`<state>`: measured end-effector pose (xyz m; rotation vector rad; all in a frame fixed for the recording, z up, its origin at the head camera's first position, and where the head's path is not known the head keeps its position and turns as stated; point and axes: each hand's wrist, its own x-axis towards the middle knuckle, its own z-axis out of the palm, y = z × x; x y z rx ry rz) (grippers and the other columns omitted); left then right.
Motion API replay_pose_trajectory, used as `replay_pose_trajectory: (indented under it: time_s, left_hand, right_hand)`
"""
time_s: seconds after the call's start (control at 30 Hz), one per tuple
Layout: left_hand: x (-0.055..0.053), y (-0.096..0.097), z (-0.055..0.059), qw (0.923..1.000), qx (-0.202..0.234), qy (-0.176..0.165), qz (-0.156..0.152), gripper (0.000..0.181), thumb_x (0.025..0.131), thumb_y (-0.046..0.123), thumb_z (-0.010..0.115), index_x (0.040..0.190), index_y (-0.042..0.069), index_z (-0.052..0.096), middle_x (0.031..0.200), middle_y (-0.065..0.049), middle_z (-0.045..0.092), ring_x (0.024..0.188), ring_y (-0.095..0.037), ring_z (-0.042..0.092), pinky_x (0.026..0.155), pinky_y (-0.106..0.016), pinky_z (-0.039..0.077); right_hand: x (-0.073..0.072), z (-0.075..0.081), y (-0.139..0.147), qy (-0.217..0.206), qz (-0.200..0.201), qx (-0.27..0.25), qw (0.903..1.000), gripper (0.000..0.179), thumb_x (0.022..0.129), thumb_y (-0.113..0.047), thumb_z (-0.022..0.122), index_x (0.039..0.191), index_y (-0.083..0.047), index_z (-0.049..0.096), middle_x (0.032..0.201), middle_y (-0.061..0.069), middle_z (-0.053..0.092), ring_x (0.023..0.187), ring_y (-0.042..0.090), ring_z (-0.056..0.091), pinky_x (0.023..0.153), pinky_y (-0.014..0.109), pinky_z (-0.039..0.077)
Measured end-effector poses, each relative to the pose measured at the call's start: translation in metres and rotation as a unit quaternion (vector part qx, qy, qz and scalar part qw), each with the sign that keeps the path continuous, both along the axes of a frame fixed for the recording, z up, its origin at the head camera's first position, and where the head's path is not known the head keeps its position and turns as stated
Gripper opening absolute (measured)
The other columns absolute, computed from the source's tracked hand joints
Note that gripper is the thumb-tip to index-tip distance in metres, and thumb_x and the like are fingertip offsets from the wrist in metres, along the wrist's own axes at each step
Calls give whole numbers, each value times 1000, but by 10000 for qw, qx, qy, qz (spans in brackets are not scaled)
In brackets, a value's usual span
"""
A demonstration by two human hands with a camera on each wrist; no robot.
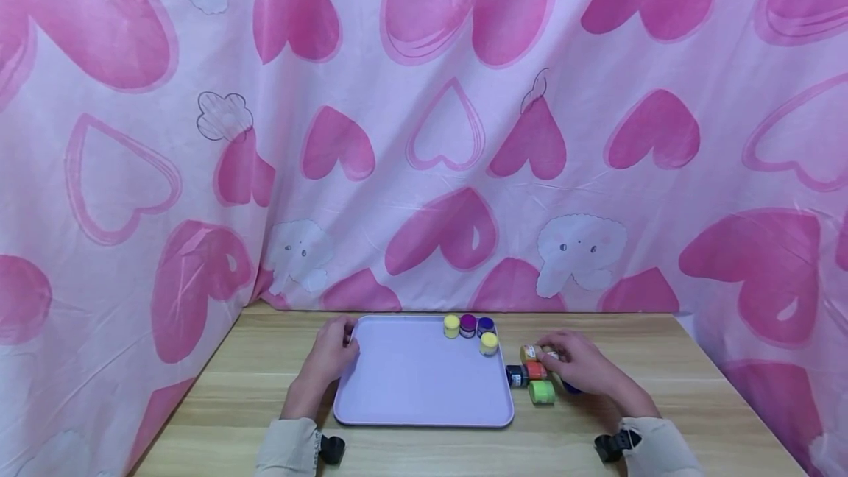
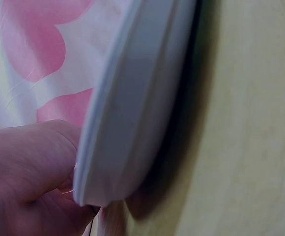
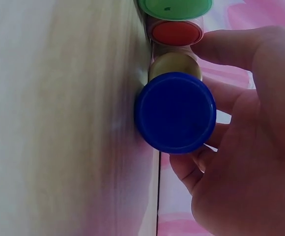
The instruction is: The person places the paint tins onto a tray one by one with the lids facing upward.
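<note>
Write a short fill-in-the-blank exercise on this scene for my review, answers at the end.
The left hand touches the tray's ____ side.
____ jars sit on the tray.
The green jar is to the ____ of the tray.
In the right wrist view, the nearest jar is ____.

Missing words: left; four; right; blue.

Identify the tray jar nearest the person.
The yellow jar in front of the dark blue jar; the other three jars line the far edge of the tray.
</note>
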<state>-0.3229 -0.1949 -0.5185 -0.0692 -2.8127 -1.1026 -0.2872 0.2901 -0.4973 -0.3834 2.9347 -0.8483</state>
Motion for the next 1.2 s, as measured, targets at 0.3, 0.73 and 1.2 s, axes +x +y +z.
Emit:
replay_pose_trajectory:
  time_s: [0.3, 0.73, 1.2]
  left_hand:
    - [0, -1, -2, 10000, -15, 8, 27, 37, 97, 1, 69, 133, -6, 66, 117, -17, 68, 100, -25, 63, 92, -45, 61]
    - [-2, -1, -2, 9999, -40, 147, 32, 34, 95, 0, 69, 129, -6, 67, 113, -16, 68, 98, -25, 63, 91, -45, 60]
    - [-1, -1, -1, 10000, 59, -40, 26, 37, 96, 0, 69, 133, -6, 66, 116, -16, 68, 100, -25, 63, 91, -43, 61]
  right_hand:
    - [-2, -3, 1, -5, -62, -264, 9996, 30, 102, -38, 75, 125, -19, 75, 126, 2, 74, 121, 26, 66, 103, 59, 57]
    - [-4, -2, -2, -14, -65, -905, 9959, 33, 103, -34, 74, 133, -19, 70, 128, -2, 75, 135, 34, 65, 118, 73, 41]
    - [-3, 5, -8, 40, -487, -1067, 9931, 45, 104, -36, 73, 143, -15, 63, 134, 3, 73, 133, 31, 66, 114, 65, 50]
